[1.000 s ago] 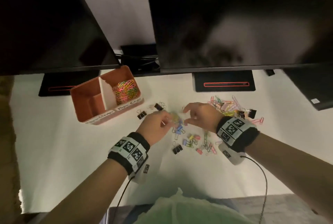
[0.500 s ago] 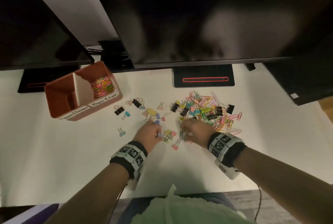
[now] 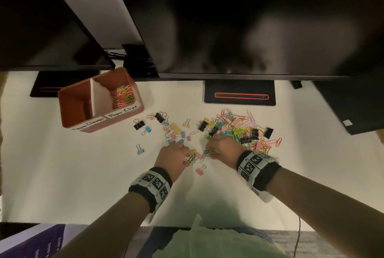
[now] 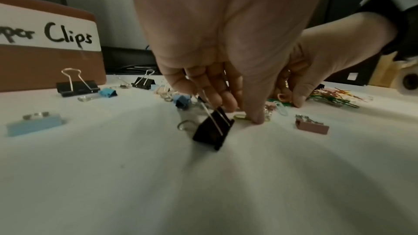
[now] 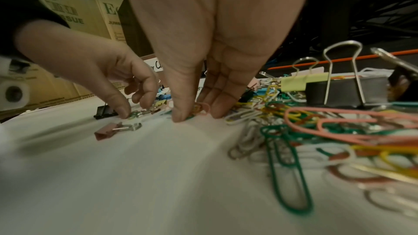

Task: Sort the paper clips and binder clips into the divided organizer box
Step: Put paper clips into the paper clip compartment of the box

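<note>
Left hand: a black binder clip is held by its wire handle between curled fingers, tilted, its lower edge on the white counter; the thumb tip is pressed onto a yellowish paper clip.

Right hand: grip closed, thumb and fingers pinched on a small cluster of green and pink paper clips lying on the counter.

A pink binder clip is seen just nearer the body, between the two hands.

The main mixed pile of coloured paper clips and binder clips lies beside the right hand, farther out; a looser scatter of binder clips is spread beyond the left hand.

The brown divided organizer box stands farther left: right compartment, labelled "Paper Clips", is seen to contain coloured paper clips; left compartment, labelled "Paper Clamps", is in shadow.

Monitor bases and dark screens are noted at the back.
</note>
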A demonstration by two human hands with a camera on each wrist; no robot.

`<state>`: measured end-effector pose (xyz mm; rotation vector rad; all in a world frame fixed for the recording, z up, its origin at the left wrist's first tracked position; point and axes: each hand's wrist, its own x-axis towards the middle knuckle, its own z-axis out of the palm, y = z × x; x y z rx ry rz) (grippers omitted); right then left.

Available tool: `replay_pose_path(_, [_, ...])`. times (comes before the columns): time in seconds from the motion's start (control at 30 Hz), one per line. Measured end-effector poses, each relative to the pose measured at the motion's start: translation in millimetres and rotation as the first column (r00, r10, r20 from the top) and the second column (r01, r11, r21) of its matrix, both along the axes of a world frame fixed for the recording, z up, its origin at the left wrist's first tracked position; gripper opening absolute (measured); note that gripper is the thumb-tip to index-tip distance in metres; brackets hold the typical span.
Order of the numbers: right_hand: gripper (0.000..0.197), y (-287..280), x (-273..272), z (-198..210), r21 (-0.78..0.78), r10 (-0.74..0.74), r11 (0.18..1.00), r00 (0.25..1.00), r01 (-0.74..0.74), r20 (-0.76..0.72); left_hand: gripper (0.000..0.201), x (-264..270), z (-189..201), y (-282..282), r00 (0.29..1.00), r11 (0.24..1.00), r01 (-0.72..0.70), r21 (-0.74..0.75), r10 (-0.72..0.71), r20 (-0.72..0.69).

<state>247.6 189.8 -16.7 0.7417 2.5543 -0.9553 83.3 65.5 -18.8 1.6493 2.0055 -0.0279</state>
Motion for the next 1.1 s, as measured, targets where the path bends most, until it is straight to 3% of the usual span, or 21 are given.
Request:
replay_pose_path(0.1, [0.020, 1.3, -1.5, -0.7, -0.002, -0.031, 1.000, 0.999, 0.031, 0.023, 0.018, 4.4, -1.4, 7.2, 0.998, 0.998, -0.066, 0.023, 0.066, 0.007])
replay_pose_path(0.27, [0.016, 2.4, 0.7, -3.0, 0.010, -0.067, 0.998, 0.996, 0.067, 0.064, 0.016, 7.4, -1.0, 12.8, 0.997, 0.997, -0.073, -0.011, 0.073, -0.005])
replay_pose_path(0.4, [0.013, -1.0, 6.0, -2.3, 0.073, -0.046, 0.996, 0.999, 0.046, 0.003, 0.015, 8.1, 0.0, 12.2, 0.999, 0.998, -0.051, -0.022, 0.051, -0.010])
replay_pose_path(0.57, [0.012, 0.1, 13.2, -0.9, 0.120, -0.009, 0.993, 1.000, 0.012, -0.026, 0.010, 3.2, 4.4, 7.2, 0.974, 0.987, -0.158, -0.030, 0.160, 0.163])
replay_pose_path(0.7, [0.012, 6.1, 19.5, 5.8, 0.059, -0.055, 0.997, 0.998, 0.058, -0.043, 0.022, 4.6, 4.5, 8.5, 0.935, 0.967, -0.241, -0.084, 0.255, 0.247])
replay_pose_path(0.93, [0.033, 7.9, 14.8, 5.3, 0.052, -0.090, 0.994, 0.993, 0.094, -0.081, 0.031, 3.5, 8.7, 9.1, 0.858, 0.940, -0.340, -0.018, 0.318, 0.403])
replay_pose_path(1.0, [0.037, 6.1, 9.4, 3.3, 0.052, -0.100, 0.993, 0.993, 0.103, -0.054, 0.036, -2.2, 14.9, 9.6, 0.862, 0.946, -0.320, 0.052, 0.268, 0.431])
replay_pose_path(1.1, [0.044, 0.5, 1.7, -0.9, 0.046, -0.116, 0.992, 0.993, 0.115, 0.015, 0.026, -10.5, 22.0, 13.9, 0.890, 0.956, -0.275, 0.104, 0.211, 0.405])
